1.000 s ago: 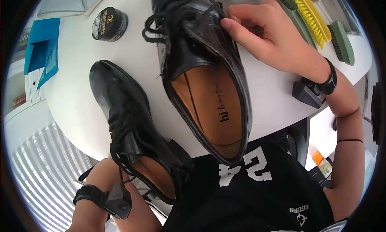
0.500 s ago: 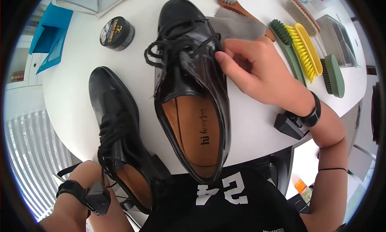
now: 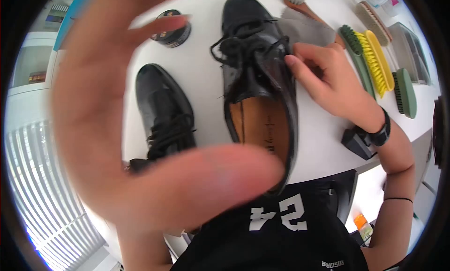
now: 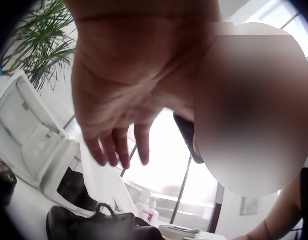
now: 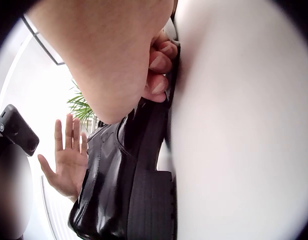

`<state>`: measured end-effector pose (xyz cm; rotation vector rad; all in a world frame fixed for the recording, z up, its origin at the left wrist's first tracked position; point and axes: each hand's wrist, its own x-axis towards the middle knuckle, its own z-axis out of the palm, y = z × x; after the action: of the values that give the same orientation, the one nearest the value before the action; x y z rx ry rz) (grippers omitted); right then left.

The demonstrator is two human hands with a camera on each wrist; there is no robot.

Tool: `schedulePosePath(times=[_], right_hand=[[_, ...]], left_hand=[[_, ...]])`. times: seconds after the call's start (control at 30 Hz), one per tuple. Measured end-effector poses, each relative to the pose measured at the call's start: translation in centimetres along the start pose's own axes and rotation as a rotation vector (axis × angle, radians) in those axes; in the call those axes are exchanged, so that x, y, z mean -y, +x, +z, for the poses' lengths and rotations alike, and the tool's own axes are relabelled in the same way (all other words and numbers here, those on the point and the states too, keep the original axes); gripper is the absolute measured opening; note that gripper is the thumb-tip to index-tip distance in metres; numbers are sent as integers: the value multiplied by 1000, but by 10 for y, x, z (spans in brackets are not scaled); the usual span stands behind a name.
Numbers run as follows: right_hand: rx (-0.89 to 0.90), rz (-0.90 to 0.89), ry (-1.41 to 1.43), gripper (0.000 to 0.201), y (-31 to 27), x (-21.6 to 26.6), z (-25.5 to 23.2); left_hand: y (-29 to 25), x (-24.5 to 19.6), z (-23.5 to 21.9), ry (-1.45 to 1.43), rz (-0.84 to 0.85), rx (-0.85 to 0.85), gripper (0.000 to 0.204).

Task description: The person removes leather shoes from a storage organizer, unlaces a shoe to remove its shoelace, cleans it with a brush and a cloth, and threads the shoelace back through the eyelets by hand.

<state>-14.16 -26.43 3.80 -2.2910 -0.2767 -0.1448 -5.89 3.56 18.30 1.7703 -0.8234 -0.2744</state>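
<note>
My left hand [image 3: 93, 116] is raised close in front of the head camera, blurred, its fingers apart and nothing in it. In the right wrist view that same left hand [image 5: 70, 162] shows its palm with the fingers straight. A black lace-up shoe [image 3: 253, 17], with a tan insole, stands on the white table. My right hand [image 3: 323, 78] grips this shoe by its side near the laces. In the right wrist view, curled fingers [image 5: 159, 65] lie at the sole's edge. A second black shoe [image 3: 161, 97] is to the left, partly hidden behind the left hand.
A round dark tin [image 3: 176, 36] sits at the back, partly covered by the left fingers. On the right lie a yellow brush [image 3: 377, 62], a green brush [image 3: 407, 92], a long-handled green brush [image 3: 358, 60], a wooden-handled brush [image 3: 304, 8] and a grey cloth [image 3: 304, 29].
My left hand has come up from low on the left to right before the head camera. The right hand keeps its grip on the shoe, and the head view has shifted.
</note>
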Motion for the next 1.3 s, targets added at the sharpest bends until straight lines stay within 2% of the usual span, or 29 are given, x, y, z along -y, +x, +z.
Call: schedulePosePath(times=[0.1, 0.13, 0.17, 0.27, 0.43, 0.5, 0.53, 0.6, 0.67, 0.73, 0.8, 0.9, 0.97, 1.03, 1.1, 1.3], right_hand=[[-4, -2, -16, 45, -1, -2, 2], [-9, -1, 2, 45, -1, -2, 2], [2, 3, -7, 46, -1, -1, 1], [14, 1, -20, 48, -1, -2, 1], [-2, -7, -6, 46, -2, -3, 0], [-146, -106, -90, 39, -1, -4, -2], [-143, -106, -96, 39, -1, -2, -5], [-225, -112, -111, 16, 0, 4, -10], [-223, -158, -150, 12, 1, 5, -9], [-221, -207, -192, 19, 3, 3, -10], [-211, -210, -282, 36, 6, 1, -11], [-237, -205, -371, 42, 4, -3, -5], [-212, -178, -394, 41, 1, -4, -1], [-188, -146, -418, 41, -1, -5, -1], [-179, -224, -409, 41, 1, -7, -3], [-152, -322, -258, 35, 1, -7, -4]], left_hand=[[13, 48, 30, 755, 307, 310, 27], [3, 23, 22, 559, 204, 558, 97], [-2, 22, 23, 565, 197, 569, 97], [-10, 29, 32, 411, -58, 538, 102], [-5, 27, 29, 495, -45, 569, 94], [-7, 23, 26, 505, -42, 576, 92], [-10, 18, 23, 552, -67, 589, 92], [-13, 12, 14, 599, -91, 603, 92], [-15, 9, 6, 531, -36, 678, 93], [-13, 13, 6, 501, -16, 678, 93], [-12, 20, 8, 472, 2, 670, 93], [-7, 36, 14, 572, -24, 612, 95], [-1, 53, 15, 417, -50, 578, 98], [0, 59, 17, 394, -61, 562, 101], [-1, 58, 18, 324, -196, 554, 101], [-2, 53, 21, 363, -268, 542, 103]])
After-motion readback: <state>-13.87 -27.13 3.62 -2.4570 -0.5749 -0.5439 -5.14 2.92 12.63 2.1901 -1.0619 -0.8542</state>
